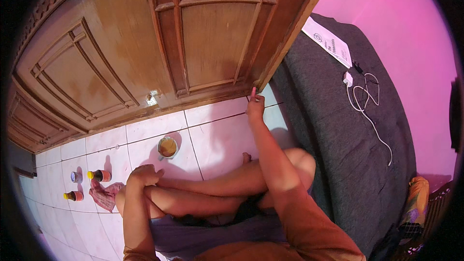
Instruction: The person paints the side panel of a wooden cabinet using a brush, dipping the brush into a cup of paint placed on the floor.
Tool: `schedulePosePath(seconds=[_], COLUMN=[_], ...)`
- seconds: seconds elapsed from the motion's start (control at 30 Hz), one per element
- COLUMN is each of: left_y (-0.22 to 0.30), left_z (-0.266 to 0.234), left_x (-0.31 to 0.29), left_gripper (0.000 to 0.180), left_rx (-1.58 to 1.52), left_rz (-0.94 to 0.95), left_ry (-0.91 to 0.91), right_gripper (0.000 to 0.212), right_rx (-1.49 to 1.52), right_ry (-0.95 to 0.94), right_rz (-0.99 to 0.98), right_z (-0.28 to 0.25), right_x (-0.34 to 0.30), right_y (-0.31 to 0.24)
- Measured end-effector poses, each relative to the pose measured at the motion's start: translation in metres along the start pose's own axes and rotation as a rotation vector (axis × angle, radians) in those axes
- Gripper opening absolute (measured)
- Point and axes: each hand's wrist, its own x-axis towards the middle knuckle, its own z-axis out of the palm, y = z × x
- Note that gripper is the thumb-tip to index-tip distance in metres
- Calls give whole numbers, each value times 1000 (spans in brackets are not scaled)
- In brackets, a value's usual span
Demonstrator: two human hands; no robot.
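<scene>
My right hand (pixel 255 106) reaches to the bottom corner of the brown wooden cabinet (pixel 212 43), by its edge. One finger points up along the wood while the others curl in; what they hold, if anything, is too small to make out. Draped loosely on my crossed legs, my left hand (pixel 144 176) is open and holds nothing visible. A mug (pixel 167 148) with brown liquid in it stands on the tiles beyond that hand. The cabinet panels look uneven in colour, some patches paler, others dark reddish brown.
Two dark bottles with yellow caps, one farther (pixel 99 176) and one nearer (pixel 73 195), a small round container (pixel 75 177) and a pink cloth (pixel 105 195) are on the left floor. Right, a dark grey mattress (pixel 333 130) carries a booklet (pixel 328 42) and a charger with white cable (pixel 360 108).
</scene>
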Motion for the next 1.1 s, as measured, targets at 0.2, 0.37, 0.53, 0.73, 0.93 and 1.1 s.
schedulePosePath(seconds=[0.2,0.37,0.53,0.73,0.93,1.1], left_y=[-42,-28,-36,-31,-35,-25], left_z=[16,7,11,7,11,0], left_x=[-27,-7,-20,-12,-26,-34], left_gripper=[65,65,66,66,54,52], left_rx=[-10,-59,-54,-26,-56,-74], left_rz=[-92,-80,-111,-82,-125,-137], left_ry=[135,-12,16,33,-6,-15], right_gripper=[36,31,35,17,20,21], right_rx=[-83,-24,136,77,-188,-186], right_ry=[-307,-27,-452,-699,-887,-1071], right_rz=[149,140,307,41,-131,-386], right_z=[47,37,74,111,116,120], right_x=[-96,-64,-145,-201,-254,-239], right_y=[-48,-41,-91,-60,-89,-112])
